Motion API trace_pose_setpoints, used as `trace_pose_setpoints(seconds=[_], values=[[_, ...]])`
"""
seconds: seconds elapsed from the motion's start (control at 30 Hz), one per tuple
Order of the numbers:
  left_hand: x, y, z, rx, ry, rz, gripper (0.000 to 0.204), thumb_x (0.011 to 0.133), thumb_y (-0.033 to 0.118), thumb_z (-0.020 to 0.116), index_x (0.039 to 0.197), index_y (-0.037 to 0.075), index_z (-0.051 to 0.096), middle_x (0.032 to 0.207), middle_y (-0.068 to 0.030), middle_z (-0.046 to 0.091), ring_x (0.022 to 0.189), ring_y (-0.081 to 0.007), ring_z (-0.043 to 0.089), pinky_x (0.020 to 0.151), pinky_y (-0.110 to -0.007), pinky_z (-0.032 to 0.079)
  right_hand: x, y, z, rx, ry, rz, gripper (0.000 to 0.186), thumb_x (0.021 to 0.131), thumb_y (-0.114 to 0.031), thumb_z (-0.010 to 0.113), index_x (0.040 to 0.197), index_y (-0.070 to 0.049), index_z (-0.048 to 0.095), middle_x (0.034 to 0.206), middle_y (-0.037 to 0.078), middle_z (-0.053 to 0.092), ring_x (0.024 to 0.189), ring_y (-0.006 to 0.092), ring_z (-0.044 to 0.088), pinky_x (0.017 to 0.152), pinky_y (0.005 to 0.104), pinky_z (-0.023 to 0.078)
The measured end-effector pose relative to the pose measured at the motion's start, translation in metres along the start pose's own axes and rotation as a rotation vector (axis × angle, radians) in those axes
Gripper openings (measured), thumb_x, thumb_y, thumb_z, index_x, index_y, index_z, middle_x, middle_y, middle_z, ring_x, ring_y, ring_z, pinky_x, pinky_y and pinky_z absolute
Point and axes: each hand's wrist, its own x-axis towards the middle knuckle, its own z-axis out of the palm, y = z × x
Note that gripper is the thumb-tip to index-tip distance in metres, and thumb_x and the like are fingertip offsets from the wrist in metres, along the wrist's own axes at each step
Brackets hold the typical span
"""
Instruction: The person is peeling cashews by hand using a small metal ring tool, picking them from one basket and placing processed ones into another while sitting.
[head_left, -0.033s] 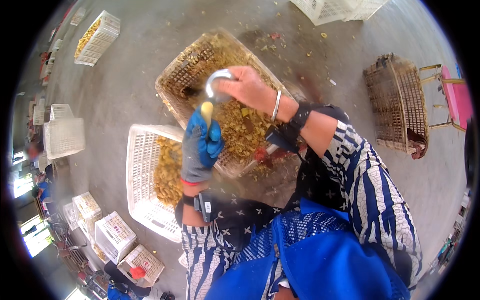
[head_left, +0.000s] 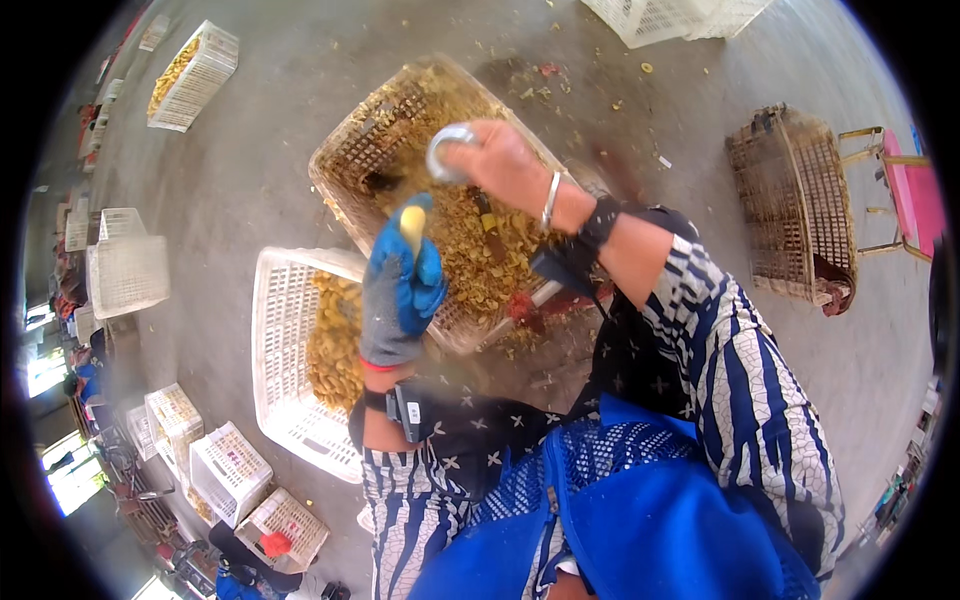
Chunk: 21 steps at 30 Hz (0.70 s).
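My left hand (head_left: 400,275), in a blue and grey glove, is closed round a smooth pale yellow oblong piece (head_left: 412,226); its upper end sticks out past the fingers. I cannot tell what produce it is. My bare right hand (head_left: 505,170) grips a curved, shiny metal ring-like tool (head_left: 450,152), blurred by motion. The tool is up and to the right of the piece, apart from it. Below both hands stands a dirty plastic basket (head_left: 340,215) holding yellow-brown peelings (head_left: 465,275). Among the peelings lies a tool with a dark and yellow handle (head_left: 488,222).
Left of the peelings basket, a white basket (head_left: 285,345) holds many yellow-brown pieces (head_left: 335,340). A stained brown basket (head_left: 795,210) and a pink chair (head_left: 908,195) are at the right. More white crates (head_left: 230,470) stand at the left. Scraps dot the concrete floor (head_left: 640,130).
My right hand and the metal tool have shifted up and to the right, away from the pale piece. My left hand has barely moved, its grip unchanged.
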Motion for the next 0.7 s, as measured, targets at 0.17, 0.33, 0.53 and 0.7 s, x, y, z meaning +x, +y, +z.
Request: trace_pose_setpoints(seconds=[0.17,0.33,0.53,0.7], values=[[-0.008,0.005,0.004,0.097,-0.075,0.022,0.07,0.094,0.041,0.065,0.147,0.004,0.039,0.084,-0.0013,0.058,0.063,-0.009,0.052,0.055,-0.023,0.044,0.02,0.028,-0.035,-0.152,0.101,0.047,0.028,0.092,-0.026,0.064,0.097,0.002,0.07,0.076,0.008,0.069,0.059,0.0097,0.062,0.05,0.0237,0.049],[-0.005,0.001,-0.005,0.16,-0.006,0.124,0.056,0.098,0.035,0.06,0.143,0.004,0.047,0.094,-0.0027,0.061,0.075,-0.0115,0.056,0.066,-0.026,0.048,0.004,0.04,-0.003,0.047,0.052,0.215,0.024,0.09,-0.023,0.066,0.098,0.0,0.069,0.077,0.007,0.069,0.058,0.0103,0.061,0.049,0.0235,0.048],[-0.011,0.014,-0.012,-0.053,0.023,0.082,0.056,0.1,0.034,0.056,0.145,0.003,0.044,0.085,0.0004,0.055,0.066,-0.009,0.048,0.06,-0.023,0.041,0.024,0.064,-0.003,-0.248,0.019,0.449,0.022,0.091,-0.022,0.066,0.098,-0.001,0.067,0.076,0.009,0.068,0.057,0.0125,0.062,0.048,0.0248,0.05],[-0.008,0.017,-0.015,-0.108,-0.005,0.083,0.053,0.1,0.035,0.058,0.141,0.004,0.048,0.087,-0.0014,0.06,0.069,-0.0115,0.054,0.059,-0.025,0.045,0.026,0.098,-0.002,-0.13,0.142,0.282,0.019,0.093,-0.018,0.065,0.104,-0.004,0.069,0.087,0.007,0.071,0.06,0.0133,0.065,0.051,0.0255,0.052]])
